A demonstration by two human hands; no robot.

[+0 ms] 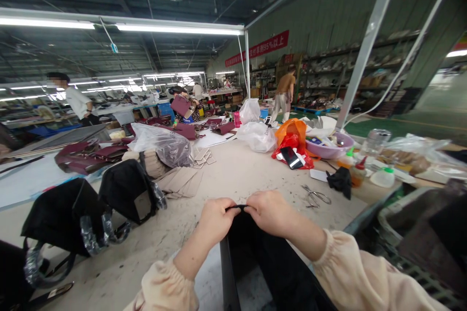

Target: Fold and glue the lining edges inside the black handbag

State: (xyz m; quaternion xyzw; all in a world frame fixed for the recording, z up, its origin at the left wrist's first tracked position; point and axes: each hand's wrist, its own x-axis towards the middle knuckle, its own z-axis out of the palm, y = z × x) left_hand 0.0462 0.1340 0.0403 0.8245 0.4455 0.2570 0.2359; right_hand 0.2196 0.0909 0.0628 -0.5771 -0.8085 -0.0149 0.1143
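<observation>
My left hand (218,218) and my right hand (270,211) meet at the top edge of a black fabric bag (277,262), near the front middle of the table. Each pinches the rim between thumb and fingers, the two thumbs almost touching. Below them the bag gapes toward me, its dark inside and a greyish bottom partly showing. To the right of my right hand lies a pair of scissors (315,196). On the left stand finished-looking black handbags (126,189) with plastic-wrapped handles.
Beige card pieces (180,182) and a clear plastic bag (164,143) lie beyond the black handbags. At right are a phone (291,158), a purple basin (328,148), small glue-type bottles (358,172) and a grey crate (394,233). A metal post (368,48) rises there. Several people work farther off.
</observation>
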